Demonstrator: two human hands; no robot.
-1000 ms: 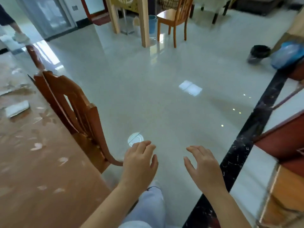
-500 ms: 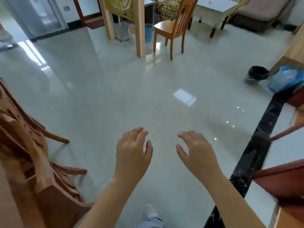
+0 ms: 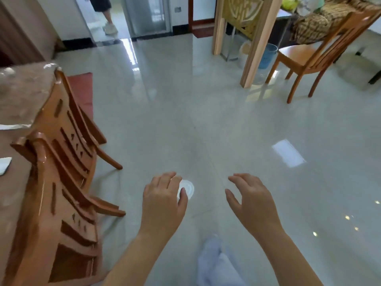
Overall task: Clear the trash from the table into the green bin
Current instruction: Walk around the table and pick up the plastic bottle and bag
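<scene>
Glossy pale floor tile (image 3: 206,120) fills most of the view, with window glare on it.

Left grip (image 3: 162,201): empty, fingers loosely curled, hovering over the floor. Right grip (image 3: 251,201): the same, empty and relaxed, well apart from the left. Neither touches anything.

Just beyond the left fingertips there is a round white patch (image 3: 187,188) on the tile. I cannot tell whether it is a lamp reflection or an object.

Left of the grips stand two wooden chairs, the near chair (image 3: 53,203) and the second chair (image 3: 68,120), both pushed against the tabletop (image 3: 20,93), which wears a shiny clear cover. The trash is there: a white scrap (image 3: 3,166) at the left edge of the view and a white strip (image 3: 12,126) farther along. Both are cut off by the frame. The green bin is not in view; only a blue bin (image 3: 268,56) shows, by the far wooden post.

Handling (judgement): the scraps look like paper, so they should be light, limp and lying flat on a slick cover. The best hold is a pinch at a raised corner, or they can be slid to the tabletop edge and taken there. They are not fragile and can be crumpled to carry.

Compared with half a second ago, the view has swung left. The black bin and blue bag on the right are gone, and the tabletop and its scraps have come into view. Both grips are unchanged, empty.
</scene>
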